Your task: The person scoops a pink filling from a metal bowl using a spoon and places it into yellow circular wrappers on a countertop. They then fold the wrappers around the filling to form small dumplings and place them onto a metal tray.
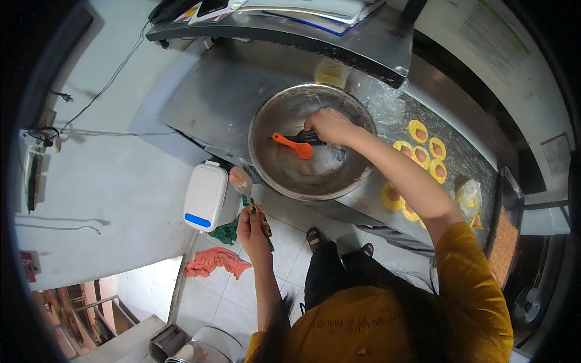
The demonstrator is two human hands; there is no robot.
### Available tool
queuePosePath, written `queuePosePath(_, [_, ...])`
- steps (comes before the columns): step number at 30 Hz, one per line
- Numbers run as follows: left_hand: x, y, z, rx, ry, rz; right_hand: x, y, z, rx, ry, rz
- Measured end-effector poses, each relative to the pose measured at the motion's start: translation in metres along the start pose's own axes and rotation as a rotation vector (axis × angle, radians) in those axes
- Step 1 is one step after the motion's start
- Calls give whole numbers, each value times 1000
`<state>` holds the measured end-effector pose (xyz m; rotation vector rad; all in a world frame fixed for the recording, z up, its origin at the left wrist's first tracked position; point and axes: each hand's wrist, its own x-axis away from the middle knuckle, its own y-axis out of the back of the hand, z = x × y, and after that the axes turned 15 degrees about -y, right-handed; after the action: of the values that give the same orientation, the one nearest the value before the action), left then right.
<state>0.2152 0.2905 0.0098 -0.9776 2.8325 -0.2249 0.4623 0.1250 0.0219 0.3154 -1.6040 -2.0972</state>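
My left hand [254, 228] is closed round the handle of a metal spoon [246, 189]. A lump of pinkish paste [238, 176] sits in the spoon's bowl, left of the large steel mixing bowl [260, 162]. Inside that bowl, my right hand [331, 126] grips a black flat utensil [311, 138] whose exact kind I cannot make out. Next to it an orange spoon [301, 149] lies in the bowl. Smears of paste coat the bowl's inner wall. Right of the bowl, several yellow round wrappers [436, 148] with dabs of pinkish filling lie on the counter.
A steel shelf [375, 45] with papers overhangs the back of the steel counter [206, 91]. Clear plastic [381, 100] lies behind the bowl; a plastic bag [469, 196] sits at the right. A white bin [209, 193] and red cloth [216, 262] are on the floor.
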Motion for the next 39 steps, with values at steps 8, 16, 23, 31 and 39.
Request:
queuePosePath(8, [-9, 27, 16, 5, 44, 22, -74, -63, 17, 36, -38, 78])
queuePosePath(16, [-22, 40, 25, -56, 101, -53, -57, -25, 37, 386, 600, -59])
queuePosePath(23, [-50, 13, 21, -40, 24, 85, -60, -31, 23, 578, 785, -85])
queuePosePath(31, [-62, 5, 23, -45, 33, 125, -65, -31, 13, 693, 964, -126])
queuePosePath(39, [-66, -12, -2, -290, 4, 337, 24, 53, 8, 454, 390, -127])
